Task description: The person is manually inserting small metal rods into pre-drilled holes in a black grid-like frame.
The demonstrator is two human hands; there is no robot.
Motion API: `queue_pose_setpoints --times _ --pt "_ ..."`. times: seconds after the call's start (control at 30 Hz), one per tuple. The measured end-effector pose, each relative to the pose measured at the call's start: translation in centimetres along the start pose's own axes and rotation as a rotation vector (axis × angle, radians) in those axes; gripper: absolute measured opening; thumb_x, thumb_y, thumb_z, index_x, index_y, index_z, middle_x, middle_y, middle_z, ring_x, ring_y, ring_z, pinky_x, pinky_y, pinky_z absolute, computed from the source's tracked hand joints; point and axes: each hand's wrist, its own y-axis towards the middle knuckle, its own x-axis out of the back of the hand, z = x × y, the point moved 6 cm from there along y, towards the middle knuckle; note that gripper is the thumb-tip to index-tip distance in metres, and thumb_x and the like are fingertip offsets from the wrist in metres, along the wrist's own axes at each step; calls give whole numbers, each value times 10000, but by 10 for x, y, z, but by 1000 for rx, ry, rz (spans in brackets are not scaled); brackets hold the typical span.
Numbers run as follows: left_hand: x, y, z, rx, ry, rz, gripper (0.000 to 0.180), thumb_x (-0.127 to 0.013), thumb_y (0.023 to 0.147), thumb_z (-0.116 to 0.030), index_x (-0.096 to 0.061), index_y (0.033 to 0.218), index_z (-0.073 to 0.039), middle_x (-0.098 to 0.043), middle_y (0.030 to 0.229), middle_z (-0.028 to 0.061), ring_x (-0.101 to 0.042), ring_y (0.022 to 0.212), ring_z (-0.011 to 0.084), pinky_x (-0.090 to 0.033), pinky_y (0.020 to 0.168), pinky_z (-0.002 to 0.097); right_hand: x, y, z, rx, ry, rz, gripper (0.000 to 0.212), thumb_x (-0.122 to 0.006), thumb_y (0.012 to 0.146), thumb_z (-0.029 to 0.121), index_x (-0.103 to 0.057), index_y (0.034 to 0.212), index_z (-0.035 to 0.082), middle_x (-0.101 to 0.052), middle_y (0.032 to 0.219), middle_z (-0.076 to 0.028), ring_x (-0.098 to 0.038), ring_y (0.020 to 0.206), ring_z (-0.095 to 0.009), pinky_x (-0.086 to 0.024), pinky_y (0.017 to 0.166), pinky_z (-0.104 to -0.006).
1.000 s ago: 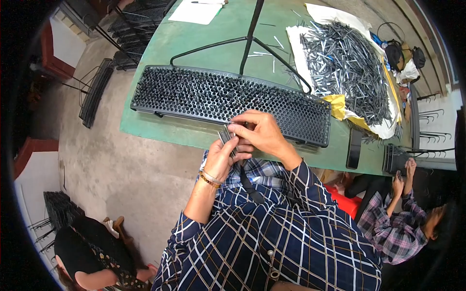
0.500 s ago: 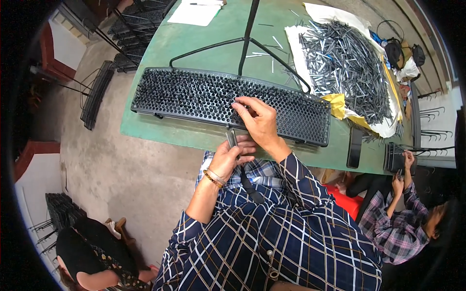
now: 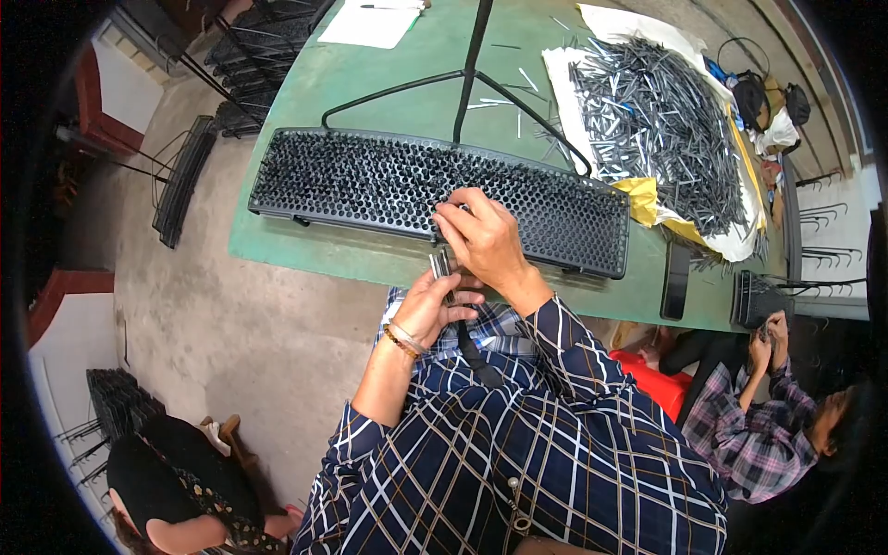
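A long black perforated rack (image 3: 555, 222) lies across the green table in front of me, its many holes set in rows. Dark thin pieces stand in its left and middle part; the right part shows bare holes. My right hand (image 3: 483, 239) is over the rack's front middle, thumb and fingers pinched at the holes; what lies between the fingertips is hidden. Just below the rack's front edge, my left hand (image 3: 430, 305) holds a small bundle of thin metal strips (image 3: 438, 266) between thumb and fingers, some fingers spread.
A big heap of dark metal strips (image 3: 647, 120) lies on a white and yellow sack at the right. A phone (image 3: 677, 282) rests near the table's (image 3: 370, 264) edge. Paper (image 3: 375, 23) lies far left. A co-worker (image 3: 768, 407) sits at right, another person (image 3: 185, 481) lower left.
My right hand has shifted slightly left and down along the rack, its fingers still pinched. My left hand has barely moved. The co-worker's hands at right have moved down from the rack there.
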Motion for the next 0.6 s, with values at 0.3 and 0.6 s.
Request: queue_pose_setpoints --times 0.3,0.6 --pt "-7 -5 -9 -85 4 20 179 -441 959 -134 -524 1068 -20 -595 899 74 -535 664 98 -428 532 221 11 -2 2 -176 198 53 161 -693 787 121 -684 905 12 -605 881 -74 -576 630 -153 -446 544 -259" --pt "-29 -3 -6 -29 79 171 244 -449 975 -214 -569 998 -3 -610 847 62 -547 641 94 -463 546 221 8 -49 -28 -798 928 328 155 -660 848 95 -656 837 -59 -606 705 -38 -497 476 -46 -387 437 -215"
